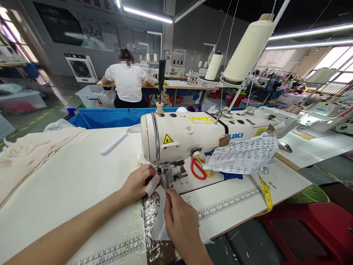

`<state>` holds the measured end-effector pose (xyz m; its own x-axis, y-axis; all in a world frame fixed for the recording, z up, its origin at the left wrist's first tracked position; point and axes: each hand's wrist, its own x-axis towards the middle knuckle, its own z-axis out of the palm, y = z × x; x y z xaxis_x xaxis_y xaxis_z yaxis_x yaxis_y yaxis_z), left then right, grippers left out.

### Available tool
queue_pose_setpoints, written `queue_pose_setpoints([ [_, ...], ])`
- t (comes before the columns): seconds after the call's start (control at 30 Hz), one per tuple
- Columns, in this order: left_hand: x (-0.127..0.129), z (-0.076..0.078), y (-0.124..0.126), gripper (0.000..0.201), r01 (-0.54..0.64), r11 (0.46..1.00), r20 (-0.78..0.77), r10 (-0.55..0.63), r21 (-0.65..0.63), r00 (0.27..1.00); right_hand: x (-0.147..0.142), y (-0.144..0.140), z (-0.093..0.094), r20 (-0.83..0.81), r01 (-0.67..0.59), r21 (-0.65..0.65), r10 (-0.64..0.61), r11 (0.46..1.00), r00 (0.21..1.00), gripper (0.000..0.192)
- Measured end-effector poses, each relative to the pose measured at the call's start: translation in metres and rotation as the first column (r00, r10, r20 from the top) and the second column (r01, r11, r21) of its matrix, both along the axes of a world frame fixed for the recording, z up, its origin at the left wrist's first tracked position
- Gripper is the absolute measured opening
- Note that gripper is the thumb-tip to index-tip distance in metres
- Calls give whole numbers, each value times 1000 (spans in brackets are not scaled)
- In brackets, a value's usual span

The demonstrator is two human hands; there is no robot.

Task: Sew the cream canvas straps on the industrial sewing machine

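A small white fabric piece (pixel 152 184) is being pinched in the left hand (pixel 136 184), whose fingers are curled closed around it, so that its edge is being kept right beside the presser foot (pixel 165 177) of the sewing machine (pixel 204 134). The right hand (pixel 180 221) is being held just in front of the needle area, its fingers drawn together at the tip as if something thin is being gripped; whether a tool or thread is held there cannot be told. Both hands are being rested low on the table (pixel 68 184), apparently so that the work is being steadied near the needle.

Under the hands, a shiny clear film (pixel 151 209) is being laid over the table edge, with a printed ruler strip (pixel 228 202) running along the front, seemingly placed there so that lengths can be checked without reaching away. A yellow tape measure (pixel 266 195) is being left draped over the right edge. Red-handled scissors (pixel 198 170) are being kept just behind the needle plate, within easy reach. A printed paper sheet (pixel 244 154) is being hung from the machine arm, where it can be read while sewing. Cream cloth (pixel 30 151) is being piled at the far left. Large thread cones (pixel 248 49) are being stood above the machine so thread is being fed downward. Farther off, a person in a white shirt (pixel 127 82) is being seated at another table.
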<state>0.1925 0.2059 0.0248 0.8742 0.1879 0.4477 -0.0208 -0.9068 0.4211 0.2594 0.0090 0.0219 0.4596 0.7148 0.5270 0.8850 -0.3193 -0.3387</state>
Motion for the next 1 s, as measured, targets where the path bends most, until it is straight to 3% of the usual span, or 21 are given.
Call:
queue_pose_setpoints([
  [0.17,1,-3,5,13,1,1000,-24,-1,-10,1000,0,-1,-1,16,-25,16,25,1000,1000,33],
  [0.37,2,-1,6,22,-20,986,-50,12,-167,999,-1,-1,-3,0,11,40,-11,999,1000,32],
  [0.47,2,0,4,23,-22,986,-14,20,-164,1000,0,-1,-3,-16,5,26,-5,1000,1000,32],
  [0.63,1,-2,2,19,-3,998,49,6,-70,999,0,0,-1,-17,8,8,-8,1000,1000,33],
  [0.8,1,0,1,13,35,984,104,-54,176,993,0,2,-1,26,29,27,-30,999,999,36],
  [0.9,0,3,-1,17,83,948,66,-108,308,992,0,4,-3,62,40,6,-40,999,997,40],
  [1.0,-4,9,-2,18,151,931,-36,-148,331,988,-2,1,-4,101,51,-4,-51,999,994,41],
])
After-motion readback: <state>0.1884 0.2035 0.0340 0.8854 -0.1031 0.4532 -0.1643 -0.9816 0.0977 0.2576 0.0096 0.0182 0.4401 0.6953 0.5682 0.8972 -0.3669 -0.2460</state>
